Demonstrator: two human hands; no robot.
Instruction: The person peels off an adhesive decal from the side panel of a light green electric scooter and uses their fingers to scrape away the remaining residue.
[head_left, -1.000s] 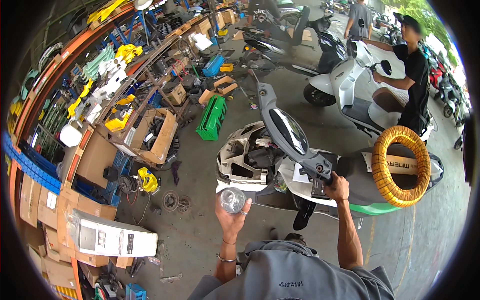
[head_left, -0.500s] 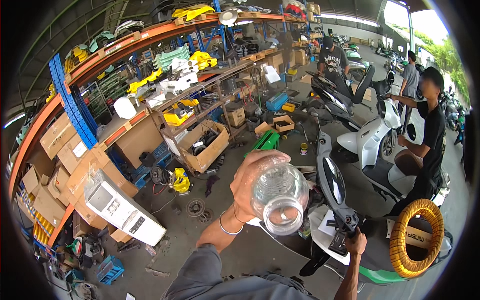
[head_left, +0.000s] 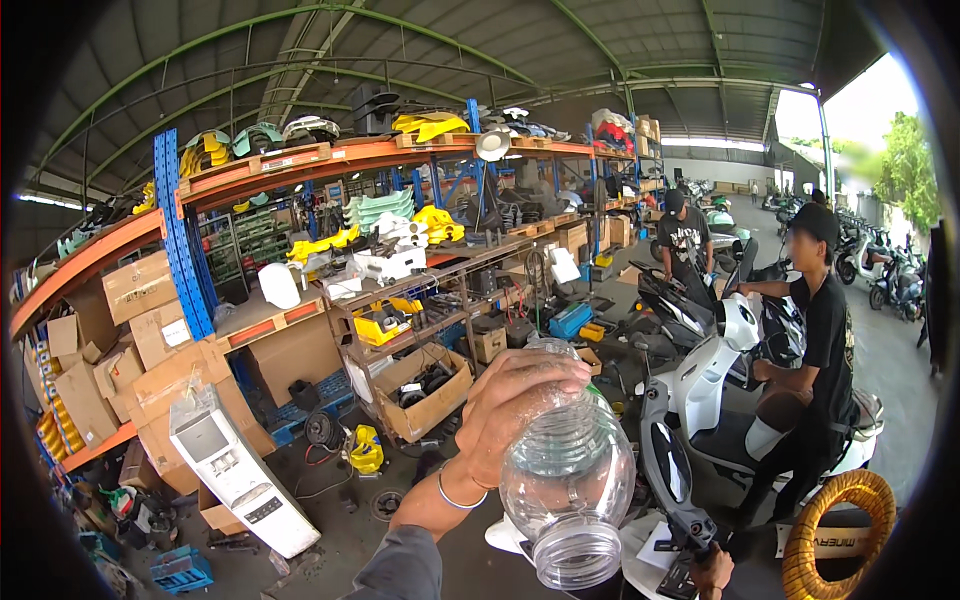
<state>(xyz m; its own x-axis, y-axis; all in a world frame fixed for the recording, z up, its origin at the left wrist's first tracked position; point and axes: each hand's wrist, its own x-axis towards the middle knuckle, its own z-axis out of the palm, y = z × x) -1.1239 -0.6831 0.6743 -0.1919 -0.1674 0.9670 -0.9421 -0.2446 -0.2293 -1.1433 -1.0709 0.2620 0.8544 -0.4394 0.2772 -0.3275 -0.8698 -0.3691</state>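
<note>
My left hand [head_left: 520,405], wearing a metal bangle at the wrist, is closed around one end of a clear plastic jar [head_left: 572,465]. The jar hangs tilted, its wide open mouth with a threaded neck pointing down and toward me. I see nothing inside it. Lower right, my right hand [head_left: 713,574] is wrapped around the handlebar grip of a scooter [head_left: 672,470]; the lower part of this hand is cut off by the frame. A round mirror and a pale front panel of that scooter show beside the jar, partly covered by it.
A person in black [head_left: 825,330] sits by a white scooter [head_left: 715,385] to the right. Another person [head_left: 687,235] bends over a scooter farther back. A yellow-wrapped ring [head_left: 800,555] lies lower right. Racks [head_left: 340,150] with parts and a white water dispenser [head_left: 240,475] stand left.
The view has tilted up, showing more roof. The jar, still in my left hand, now shows more of its side, with its mouth lower. My right hand stays on the grip.
</note>
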